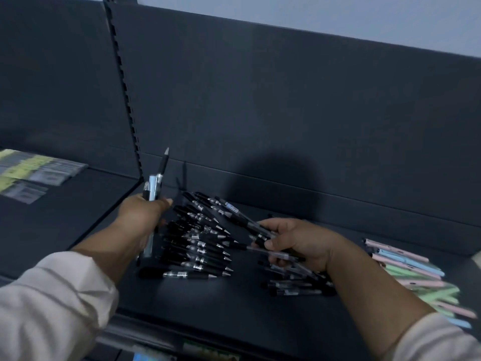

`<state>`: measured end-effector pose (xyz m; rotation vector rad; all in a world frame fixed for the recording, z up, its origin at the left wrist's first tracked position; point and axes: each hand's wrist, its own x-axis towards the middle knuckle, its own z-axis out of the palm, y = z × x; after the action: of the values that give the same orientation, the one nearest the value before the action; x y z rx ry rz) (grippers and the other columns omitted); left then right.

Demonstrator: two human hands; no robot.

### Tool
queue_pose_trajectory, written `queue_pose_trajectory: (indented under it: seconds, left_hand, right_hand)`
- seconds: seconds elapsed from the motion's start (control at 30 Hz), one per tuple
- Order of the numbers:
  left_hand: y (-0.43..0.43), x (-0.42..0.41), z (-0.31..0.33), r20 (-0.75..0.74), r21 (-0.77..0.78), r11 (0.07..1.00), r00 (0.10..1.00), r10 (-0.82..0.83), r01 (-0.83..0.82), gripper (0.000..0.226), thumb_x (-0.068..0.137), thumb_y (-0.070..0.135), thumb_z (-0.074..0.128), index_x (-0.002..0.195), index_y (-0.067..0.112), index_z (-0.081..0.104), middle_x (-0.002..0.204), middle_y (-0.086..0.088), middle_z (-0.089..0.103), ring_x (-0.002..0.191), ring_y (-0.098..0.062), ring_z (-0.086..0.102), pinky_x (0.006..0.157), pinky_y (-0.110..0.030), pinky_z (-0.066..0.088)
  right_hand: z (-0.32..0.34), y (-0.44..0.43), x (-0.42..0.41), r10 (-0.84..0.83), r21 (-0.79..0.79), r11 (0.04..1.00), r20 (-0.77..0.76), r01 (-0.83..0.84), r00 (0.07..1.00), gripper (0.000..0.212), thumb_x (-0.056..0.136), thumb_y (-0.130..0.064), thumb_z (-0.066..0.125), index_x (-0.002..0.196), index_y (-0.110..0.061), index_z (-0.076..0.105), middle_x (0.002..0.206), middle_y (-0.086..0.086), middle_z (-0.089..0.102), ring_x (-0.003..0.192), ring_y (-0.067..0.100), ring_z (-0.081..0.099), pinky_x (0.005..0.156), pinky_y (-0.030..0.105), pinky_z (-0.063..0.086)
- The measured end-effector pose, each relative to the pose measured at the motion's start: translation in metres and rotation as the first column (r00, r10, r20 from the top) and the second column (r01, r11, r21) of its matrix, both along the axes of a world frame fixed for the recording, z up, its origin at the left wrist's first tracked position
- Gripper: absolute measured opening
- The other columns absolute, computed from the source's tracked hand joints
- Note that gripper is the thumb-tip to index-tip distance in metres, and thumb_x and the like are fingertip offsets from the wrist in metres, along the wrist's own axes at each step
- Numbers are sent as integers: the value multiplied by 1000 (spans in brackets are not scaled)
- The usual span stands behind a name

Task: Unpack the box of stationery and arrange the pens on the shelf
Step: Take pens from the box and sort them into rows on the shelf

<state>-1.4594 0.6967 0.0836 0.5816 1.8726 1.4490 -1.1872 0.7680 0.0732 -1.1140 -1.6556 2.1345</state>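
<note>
Your left hand has its fingers curled round a small bundle of pens, held upright by mid-barrel with the tips upward. Your right hand holds a fan of black pens between thumb and curled fingers; motion blur hides the exact count. On the shelf between the hands lies a row of black retractable pens, roughly parallel with the tips pointing right. A looser heap of clear-barrelled pens lies under the right wrist, and the pastel pens lie well apart at the right. Judgement: these are light, stiff and smooth-barrelled, so they are likely to slide or roll out of a loose bunch. Take them at the rubber grip section or mid-barrel, a few at a time. The stationery box is not in view, so its contents cannot be assessed. Flat packets occupy the neighbouring bay at left.
</note>
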Motion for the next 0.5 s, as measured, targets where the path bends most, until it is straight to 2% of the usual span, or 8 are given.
queue_pose_trajectory:
  seconds: [0.07, 0.17, 0.23, 0.37, 0.5]
  left_hand:
    - [1, 10, 9, 3, 70, 996, 999, -51, 50, 14, 86, 13, 68, 76, 15, 57, 72, -4, 56, 57, -15, 48, 48, -22, 40]
    - [2, 33, 21, 120, 95, 960, 955, -273, 262, 6, 84, 16, 69, 85, 16, 63, 84, -3, 67, 56, -11, 49, 47, -20, 41]
    - [4, 50, 23, 190, 106, 933, 915, -357, 343, 6, 84, 17, 68, 88, 16, 64, 85, -4, 69, 52, -9, 50, 46, -21, 40]
    - [7, 78, 26, 286, 125, 911, 865, -412, 393, 7, 85, 16, 68, 92, 15, 66, 72, 0, 66, 47, -8, 57, 47, -20, 41]
    - [12, 99, 23, 246, 111, 874, 839, -485, 472, 6, 85, 8, 66, 87, 13, 62, 74, -2, 65, 53, -11, 63, 46, -18, 42]
  right_hand:
    - [0, 0, -1, -7, 3, 1000, -11, 7, 1000, 48, 75, 1, 60, 120, -14, 59, 102, 10, 67, 53, 12, 58, 43, 20, 45]
    - [2, -1, 2, -11, -2, 1000, -21, 11, 1000, 49, 75, 2, 59, 121, -13, 59, 102, 10, 67, 54, 12, 59, 44, 21, 46]
    - [3, -4, 6, -14, -9, 1000, -38, 14, 999, 47, 77, 3, 58, 120, -14, 60, 101, 11, 68, 54, 12, 59, 45, 21, 48]
    - [3, -9, 18, -26, 19, 999, -17, 26, 1000, 45, 77, 4, 60, 118, -15, 62, 100, 11, 68, 56, 13, 61, 49, 22, 50]
    - [6, -15, 36, -90, 42, 995, -13, 91, 996, 39, 84, 9, 56, 116, -13, 63, 100, 13, 65, 66, 16, 63, 53, 24, 52]
